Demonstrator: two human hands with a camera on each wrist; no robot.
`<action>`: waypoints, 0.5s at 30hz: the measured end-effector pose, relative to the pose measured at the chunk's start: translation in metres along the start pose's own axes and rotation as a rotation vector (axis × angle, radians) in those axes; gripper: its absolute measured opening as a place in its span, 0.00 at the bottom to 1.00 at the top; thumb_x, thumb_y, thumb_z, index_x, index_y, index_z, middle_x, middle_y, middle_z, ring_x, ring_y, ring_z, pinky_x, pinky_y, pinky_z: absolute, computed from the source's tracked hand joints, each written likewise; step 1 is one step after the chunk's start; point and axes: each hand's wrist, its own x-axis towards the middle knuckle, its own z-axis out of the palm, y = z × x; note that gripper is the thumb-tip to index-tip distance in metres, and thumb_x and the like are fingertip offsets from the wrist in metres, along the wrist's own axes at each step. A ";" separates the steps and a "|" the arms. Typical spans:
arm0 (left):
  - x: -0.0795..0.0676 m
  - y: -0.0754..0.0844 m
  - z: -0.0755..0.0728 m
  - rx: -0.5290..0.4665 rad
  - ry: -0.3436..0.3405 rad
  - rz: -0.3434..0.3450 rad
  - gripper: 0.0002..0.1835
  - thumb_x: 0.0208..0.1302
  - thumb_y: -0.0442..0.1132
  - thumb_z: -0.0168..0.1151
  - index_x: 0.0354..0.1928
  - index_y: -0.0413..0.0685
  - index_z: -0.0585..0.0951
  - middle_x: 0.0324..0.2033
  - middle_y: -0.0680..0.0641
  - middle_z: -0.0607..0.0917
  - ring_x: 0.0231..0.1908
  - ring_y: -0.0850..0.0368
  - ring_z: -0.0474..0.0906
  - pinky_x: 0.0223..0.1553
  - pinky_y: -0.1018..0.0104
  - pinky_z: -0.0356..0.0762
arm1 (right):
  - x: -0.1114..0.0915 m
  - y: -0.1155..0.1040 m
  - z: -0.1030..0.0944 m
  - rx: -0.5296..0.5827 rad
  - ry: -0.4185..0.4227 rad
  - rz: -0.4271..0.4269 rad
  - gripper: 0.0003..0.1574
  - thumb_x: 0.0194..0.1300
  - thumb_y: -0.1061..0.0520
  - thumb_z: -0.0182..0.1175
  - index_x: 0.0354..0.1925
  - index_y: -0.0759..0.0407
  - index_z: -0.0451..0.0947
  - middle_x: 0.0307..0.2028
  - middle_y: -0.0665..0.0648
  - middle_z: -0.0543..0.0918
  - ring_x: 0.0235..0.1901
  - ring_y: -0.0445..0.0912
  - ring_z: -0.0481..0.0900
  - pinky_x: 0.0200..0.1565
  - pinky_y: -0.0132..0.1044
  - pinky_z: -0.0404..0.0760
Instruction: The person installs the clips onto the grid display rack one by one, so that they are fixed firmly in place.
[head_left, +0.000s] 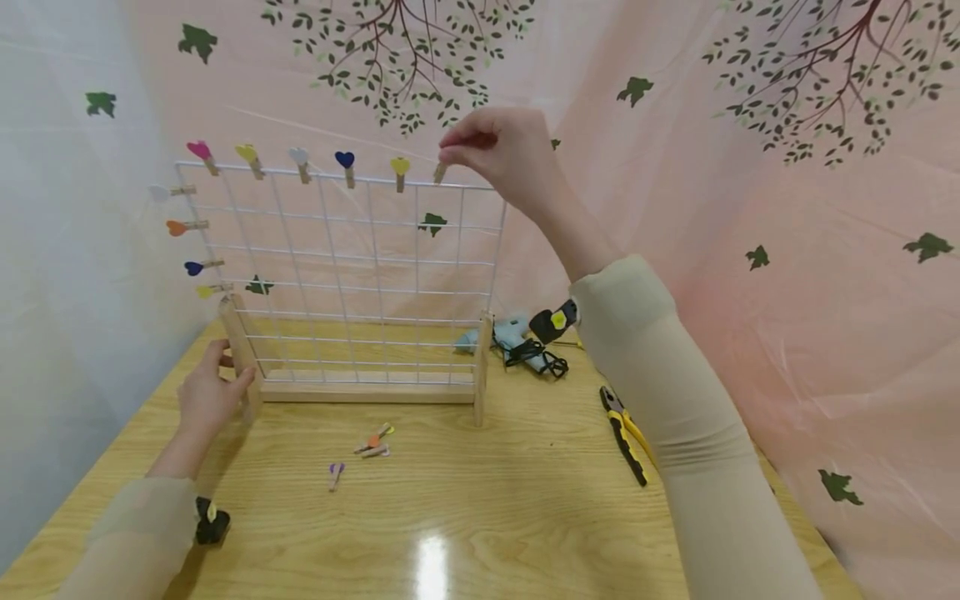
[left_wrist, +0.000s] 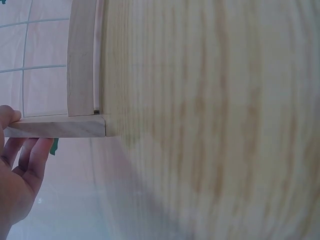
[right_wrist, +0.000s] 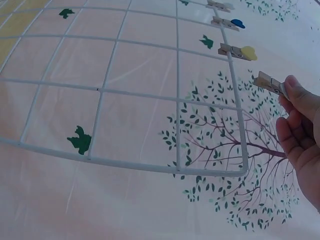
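Note:
A white wire grid point(right_wrist: 243, 145) stands upright in a wooden frame. My left hand point(head_left: 208, 392) grips the frame's left post point(left_wrist: 55, 126), thumb on one side and fingers on the other. Above the grid's top rail, toward its right end, my right hand point(head_left: 510, 158) pinches a small wooden clothespin point(right_wrist: 270, 84). In the right wrist view that clothespin's tip points at the rail and sits apart from it. Heart-topped clothespins line the rail, the nearest one yellow point(head_left: 401, 167). More run down the left side, including an orange one point(head_left: 177, 227).
Several loose clothespins lie before the frame, among them an orange one point(head_left: 373, 441) and a purple one point(head_left: 335, 476). A light-blue glue gun point(head_left: 513, 332) with a black cord lies behind the right post. Yellow-black pliers point(head_left: 628, 450) rest by my right sleeve. A printed curtain point(head_left: 675, 192) hangs behind.

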 end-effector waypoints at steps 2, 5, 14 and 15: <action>0.000 0.000 0.000 -0.002 0.000 -0.002 0.26 0.61 0.42 0.54 0.58 0.38 0.61 0.41 0.31 0.75 0.29 0.38 0.76 0.27 0.54 0.64 | 0.006 0.004 0.001 -0.037 -0.022 0.003 0.12 0.54 0.50 0.61 0.34 0.56 0.81 0.32 0.49 0.83 0.29 0.33 0.76 0.36 0.24 0.74; 0.000 0.000 0.000 -0.002 0.000 -0.004 0.26 0.61 0.42 0.54 0.58 0.39 0.61 0.42 0.31 0.75 0.30 0.38 0.76 0.29 0.52 0.63 | 0.011 0.008 0.002 -0.045 -0.048 0.034 0.12 0.53 0.50 0.61 0.33 0.56 0.82 0.32 0.50 0.83 0.29 0.35 0.77 0.36 0.24 0.74; 0.000 0.000 0.000 -0.003 0.007 0.004 0.25 0.61 0.42 0.54 0.57 0.39 0.62 0.40 0.32 0.75 0.28 0.38 0.77 0.29 0.51 0.63 | 0.011 0.016 0.015 -0.032 -0.148 0.150 0.11 0.53 0.51 0.61 0.34 0.56 0.81 0.33 0.50 0.83 0.30 0.37 0.77 0.37 0.26 0.75; 0.000 -0.001 0.000 -0.003 0.007 0.004 0.25 0.61 0.42 0.54 0.57 0.39 0.62 0.40 0.32 0.75 0.28 0.38 0.77 0.29 0.51 0.64 | 0.011 0.017 0.016 -0.033 -0.151 0.152 0.12 0.53 0.50 0.61 0.34 0.55 0.81 0.33 0.50 0.83 0.30 0.37 0.77 0.37 0.26 0.74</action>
